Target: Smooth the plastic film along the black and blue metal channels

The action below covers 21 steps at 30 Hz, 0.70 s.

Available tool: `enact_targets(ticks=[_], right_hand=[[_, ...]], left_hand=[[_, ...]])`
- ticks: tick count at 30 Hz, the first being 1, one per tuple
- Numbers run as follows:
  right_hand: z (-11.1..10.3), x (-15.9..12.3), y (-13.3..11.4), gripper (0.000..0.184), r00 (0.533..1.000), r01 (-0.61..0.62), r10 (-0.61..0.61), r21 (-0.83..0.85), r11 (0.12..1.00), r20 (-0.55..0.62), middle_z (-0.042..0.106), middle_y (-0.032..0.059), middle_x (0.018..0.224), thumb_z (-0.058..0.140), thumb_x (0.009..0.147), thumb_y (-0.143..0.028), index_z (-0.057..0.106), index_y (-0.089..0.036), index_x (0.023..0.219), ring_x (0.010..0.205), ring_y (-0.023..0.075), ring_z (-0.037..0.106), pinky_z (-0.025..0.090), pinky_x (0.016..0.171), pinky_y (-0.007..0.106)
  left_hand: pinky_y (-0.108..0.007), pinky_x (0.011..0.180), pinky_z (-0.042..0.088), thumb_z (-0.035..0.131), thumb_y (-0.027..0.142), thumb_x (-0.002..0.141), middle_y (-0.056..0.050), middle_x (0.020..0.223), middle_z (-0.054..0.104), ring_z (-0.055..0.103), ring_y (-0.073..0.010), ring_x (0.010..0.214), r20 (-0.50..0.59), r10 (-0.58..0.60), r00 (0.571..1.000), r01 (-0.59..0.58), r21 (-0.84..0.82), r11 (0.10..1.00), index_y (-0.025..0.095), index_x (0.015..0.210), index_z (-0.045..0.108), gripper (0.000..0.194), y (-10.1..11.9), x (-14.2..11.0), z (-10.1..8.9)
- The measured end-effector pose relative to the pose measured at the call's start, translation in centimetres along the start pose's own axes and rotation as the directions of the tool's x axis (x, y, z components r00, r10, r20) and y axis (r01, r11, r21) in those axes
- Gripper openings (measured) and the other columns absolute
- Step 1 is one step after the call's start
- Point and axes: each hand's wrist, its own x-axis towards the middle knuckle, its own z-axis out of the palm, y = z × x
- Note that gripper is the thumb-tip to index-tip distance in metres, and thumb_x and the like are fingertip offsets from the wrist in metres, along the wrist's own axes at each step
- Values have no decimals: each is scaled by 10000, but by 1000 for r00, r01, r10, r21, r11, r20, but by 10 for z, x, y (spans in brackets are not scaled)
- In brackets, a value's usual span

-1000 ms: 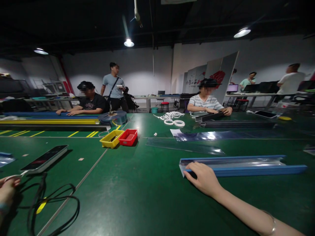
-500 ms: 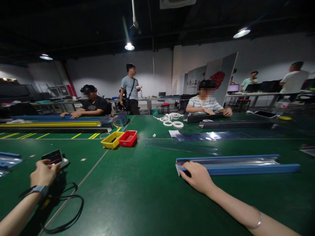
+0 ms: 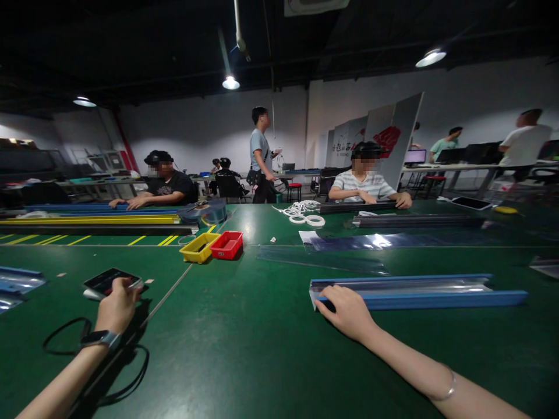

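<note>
My left hand [image 3: 117,304] is closed round the near end of a flat dark device [image 3: 109,280] with a white edge, held just above the green table [image 3: 244,343]. A black cable [image 3: 100,372] loops on the table under my left wrist, which wears a watch. My right hand [image 3: 347,311] rests with fingers curled on the left end of a long blue channel [image 3: 419,292] that holds a clear plastic sleeve. The channel lies flat and runs off to the right.
A yellow bin [image 3: 199,248] and a red bin [image 3: 227,244] sit mid-table. Clear plastic sleeves [image 3: 323,260], white tape rolls [image 3: 308,219] and long yellow and blue strips [image 3: 87,220] lie beyond. Two seated people work across the table; another person walks behind them.
My left hand came up from the table edge, took hold of the dark device and carried it rightward. My right hand stayed on the blue channel. The standing person walked to the right.
</note>
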Motion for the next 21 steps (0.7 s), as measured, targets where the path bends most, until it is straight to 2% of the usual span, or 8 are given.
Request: enact_targets(ticks=[4, 8, 15, 21], right_hand=[[1, 0, 1, 352, 1000, 3, -3, -8, 1000, 14, 523, 45, 688, 310, 804, -416, 531, -157, 713, 690, 113, 455, 295, 641, 232], [0, 1, 1, 351, 1000, 12, -12, -14, 1000, 17, 529, 45, 699, 308, 804, -416, 537, -161, 729, 680, 112, 456, 298, 630, 232], [1, 2, 1, 374, 999, 39, -39, -28, 999, -3, 540, 54, 704, 289, 809, -421, 549, -160, 749, 681, 116, 470, 316, 630, 227], [3, 2, 2, 390, 999, 51, -51, -33, 998, -9, 548, 62, 710, 278, 808, -431, 558, -164, 764, 685, 126, 480, 327, 628, 231]], left_hand=[[-205, 566, 398, 333, 452, 756, -58, 852, 588, 570, -173, 763, 26, 9, 1000, -5, -144, 990, 164, 1029, 332, 397, 12, -18, -8], [-208, 558, 415, 347, 453, 737, -40, 863, 591, 572, -164, 775, 25, 73, 997, -64, -262, 963, 195, 980, 346, 355, 20, -38, -17], [-223, 554, 431, 372, 519, 700, -15, 844, 597, 571, -172, 779, 25, 48, 999, -38, -301, 953, 222, 958, 347, 395, 16, -67, -33], [-254, 586, 435, 349, 552, 702, -47, 884, 564, 553, -186, 797, -23, 32, 999, -36, -231, 972, 204, 1055, 331, 496, 9, -79, -33]])
